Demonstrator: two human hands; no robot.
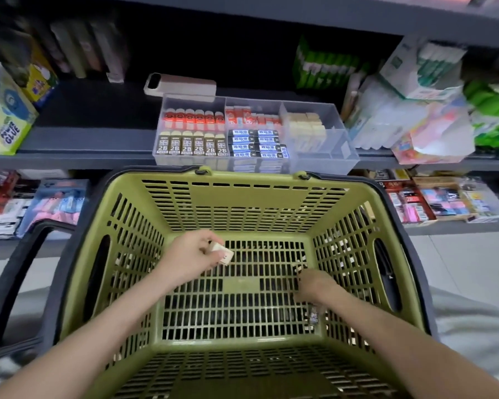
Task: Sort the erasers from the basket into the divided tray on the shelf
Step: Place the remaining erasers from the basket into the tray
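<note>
My left hand (189, 256) is inside the green basket (251, 197), its fingers (212, 239) pinching a pale eraser (223, 254) just above the slatted floor. My right hand (314, 286) is low near the right wall, its fingers curled downward (too blurred for me to tell whether they grasp anything). A dark-sleeved eraser (314, 315) lies just beside that wrist. Past the far rim, the clear divided tray (329, 159) sits on the shelf (84, 139), holding rows of 2B erasers (192, 145).

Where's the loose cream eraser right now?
In the head view, the cream eraser is pinched in the left hand, left of centre inside the green basket, below the divided tray on the shelf.
</note>
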